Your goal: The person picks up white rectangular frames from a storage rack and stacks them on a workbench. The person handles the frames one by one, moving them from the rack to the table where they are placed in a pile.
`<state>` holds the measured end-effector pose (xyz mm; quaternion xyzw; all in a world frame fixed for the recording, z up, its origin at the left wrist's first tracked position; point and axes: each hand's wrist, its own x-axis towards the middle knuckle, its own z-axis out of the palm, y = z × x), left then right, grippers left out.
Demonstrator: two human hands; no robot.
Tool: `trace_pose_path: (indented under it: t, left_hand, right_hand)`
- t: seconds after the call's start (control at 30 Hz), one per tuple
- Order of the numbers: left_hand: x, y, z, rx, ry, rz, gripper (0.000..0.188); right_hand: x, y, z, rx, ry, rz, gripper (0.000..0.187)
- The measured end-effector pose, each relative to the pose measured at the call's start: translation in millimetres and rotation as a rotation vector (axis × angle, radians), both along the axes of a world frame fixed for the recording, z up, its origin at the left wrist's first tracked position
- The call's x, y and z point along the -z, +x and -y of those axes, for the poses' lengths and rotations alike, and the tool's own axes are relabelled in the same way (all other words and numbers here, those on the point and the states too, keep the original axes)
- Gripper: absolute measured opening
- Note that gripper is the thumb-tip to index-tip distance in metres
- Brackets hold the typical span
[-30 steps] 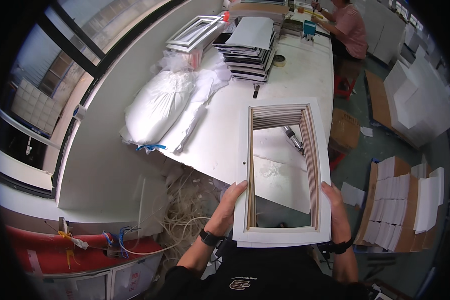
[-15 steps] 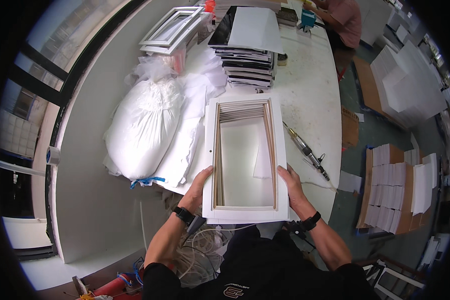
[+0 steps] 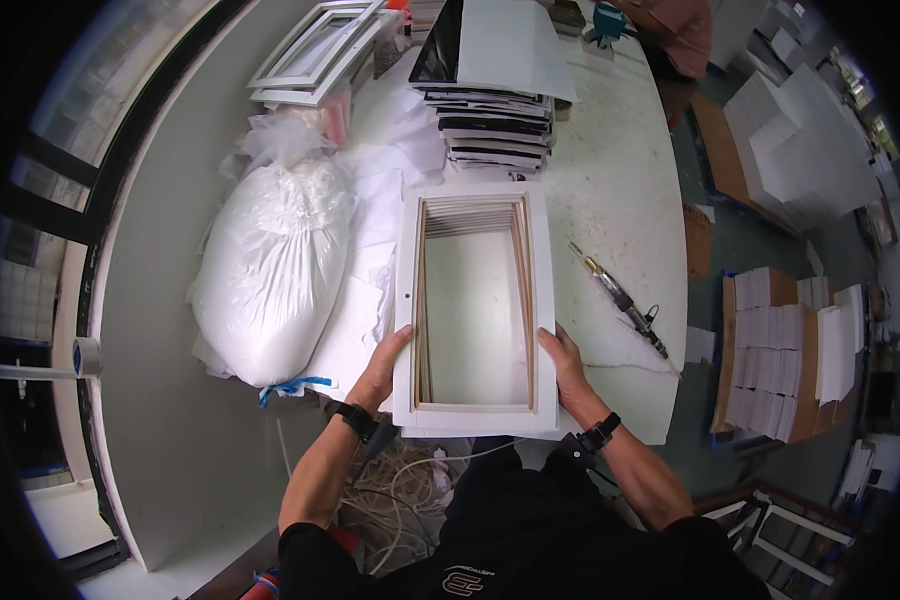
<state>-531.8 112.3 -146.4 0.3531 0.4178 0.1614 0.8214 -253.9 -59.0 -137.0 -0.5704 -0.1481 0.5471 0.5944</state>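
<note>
A stack of white rectangular frames [image 3: 475, 420] with open middles lies at the near edge of the white table, its near end reaching past that edge. Brownish inner edges show down through the opening. My left hand [image 3: 382, 365] is closed on the left side of the stack and my right hand [image 3: 565, 362] on the right side; the fingertips underneath are hidden. To the right of the frames lies a slim metal air tool [image 3: 620, 300] with a hose.
A tied white plastic bag [image 3: 275, 270] bulges at the left. Behind stands a pile of black and white sheets [image 3: 495, 130]; grey-white frames [image 3: 320, 50] lie at the far left. Another person [image 3: 675, 35] works at the far right. Stacked boards [image 3: 770, 360] stand beyond the table, tangled hoses [image 3: 400, 490] below.
My view has shifted slightly, so the frames and both hands appear a little further left and higher. Both hands keep their hold on the stack.
</note>
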Motion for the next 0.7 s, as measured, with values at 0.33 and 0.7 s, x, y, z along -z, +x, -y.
trace_pose_path:
  t: [0.33,0.7]
  left_hand:
    - [3,-3,-16,0.039,0.012,-0.003,0.059]
    - [-10,-6,-25,0.022,-0.006,-0.038,0.058]
  right_hand:
    - [2,-4,-10,-0.006,-0.052,-0.092,0.065]
    - [-16,-15,-21,-0.058,-0.109,-0.043,0.077]
